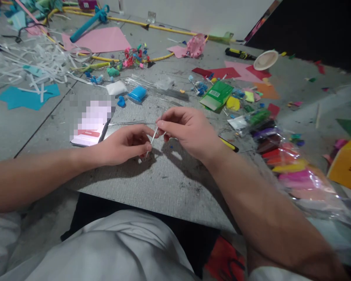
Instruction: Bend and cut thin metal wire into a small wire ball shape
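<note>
- Two bare forearms (269, 199) reach in over a gray tabletop (163, 187), the left nearly level, the right slanting up from the lower corner;
- the right hand (190, 127), back uppermost, pinches the upper end of a thin white stick (154, 136) between thumb and fingertips;
- the left hand (124, 145), turned inward with fingers curled, brings thumb and forefinger about the stick's lower part; whether they grip it, one cannot tell; the hands are near each other, the stick slanting between them over the near part of the tabletop;
- a clear bag of colored packets (298, 171) stretches along the right side, past the right forearm;
- white paper strips (26, 58) lie heaped at the far left; a pink sheet (108, 41) lies farther back, a blue tube (87, 27) across it;
- a phone (95, 121), screen lit, lies just beyond the left wrist;
- a green packet (217, 95) lies among scraps beyond the right hand; a blue packet (137, 93) sits beside a white packet (117, 88) beyond the left;
- a yellow-and-black tool (229, 144) is partly hidden by the right wrist; thin rods (128, 123) lie just behind the left fingers;
- a blue lump (121, 101) rests near the blue packet; one blue crumb (171, 146) lies below the right hand.
</note>
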`<state>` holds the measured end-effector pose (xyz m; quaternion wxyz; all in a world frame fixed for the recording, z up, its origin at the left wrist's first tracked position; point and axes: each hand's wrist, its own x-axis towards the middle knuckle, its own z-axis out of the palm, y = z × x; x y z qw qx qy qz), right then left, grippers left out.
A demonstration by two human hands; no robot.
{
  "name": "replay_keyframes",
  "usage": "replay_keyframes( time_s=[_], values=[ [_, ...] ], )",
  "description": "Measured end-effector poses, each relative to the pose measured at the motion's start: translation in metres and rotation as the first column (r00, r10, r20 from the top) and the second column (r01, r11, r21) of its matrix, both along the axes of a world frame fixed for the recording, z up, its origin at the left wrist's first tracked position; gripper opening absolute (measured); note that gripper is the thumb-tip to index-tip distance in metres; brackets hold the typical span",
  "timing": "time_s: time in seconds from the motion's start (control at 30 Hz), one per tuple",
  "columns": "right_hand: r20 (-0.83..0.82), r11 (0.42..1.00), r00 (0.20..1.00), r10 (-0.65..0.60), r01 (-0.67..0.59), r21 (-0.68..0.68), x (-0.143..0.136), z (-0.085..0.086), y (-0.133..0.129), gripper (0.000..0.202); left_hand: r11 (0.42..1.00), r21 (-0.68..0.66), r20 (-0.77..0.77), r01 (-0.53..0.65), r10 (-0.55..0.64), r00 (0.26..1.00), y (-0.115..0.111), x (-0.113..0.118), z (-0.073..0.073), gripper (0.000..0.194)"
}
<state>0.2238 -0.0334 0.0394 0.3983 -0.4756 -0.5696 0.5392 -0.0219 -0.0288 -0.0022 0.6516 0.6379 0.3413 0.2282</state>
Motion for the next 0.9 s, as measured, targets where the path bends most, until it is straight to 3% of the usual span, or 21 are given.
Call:
replay_keyframes(
  time_s=[0.23,0.4,0.63,0.9],
  values=[
    [-0.011,0.997,0.998,-0.069,0.070,0.042,-0.001,-0.003,0.001,0.050,0.998,-0.053,0.044,0.013,-0.011,0.999,0.002,-0.001,0.004,0.030],
    [-0.016,0.977,0.984,-0.176,0.177,0.122,-0.003,-0.011,0.001,0.068,0.996,-0.091,0.090,0.000,0.008,0.996,0.002,-0.001,0.003,0.031],
    [0.093,0.953,0.976,-0.196,0.167,0.253,0.000,-0.015,0.003,0.039,0.983,-0.174,0.135,-0.055,0.079,0.988,-0.002,0.003,0.005,0.034],
    [0.187,0.949,0.958,-0.215,0.161,0.270,0.003,-0.015,0.003,0.037,0.977,-0.204,0.121,-0.061,0.087,0.989,-0.003,0.004,0.009,0.038]
  ],
)
